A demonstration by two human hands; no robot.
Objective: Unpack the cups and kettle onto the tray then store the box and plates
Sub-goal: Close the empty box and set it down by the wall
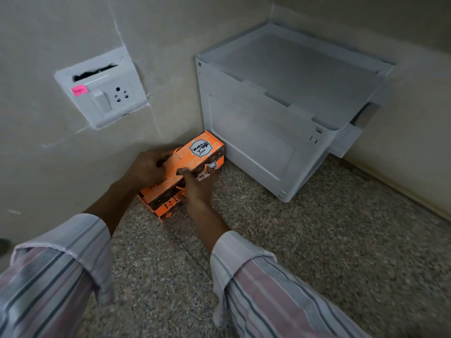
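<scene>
An orange and black printed box (195,154) with a "Wake up" label lies on the speckled floor, against the wall and touching the white cabinet beside it. My left hand (146,167) grips the box's top near the wall side. My right hand (197,185) holds its front face, fingers pressed on the printed side. Both hands are on the box. No cups, kettle, tray or plates are in view.
A white plastic storage cabinet (280,113) stands in the corner to the right of the box. A white wall socket plate (102,91) with a pink sticker sits on the wall at left. Speckled stone floor (317,240) stretches to the right and toward me.
</scene>
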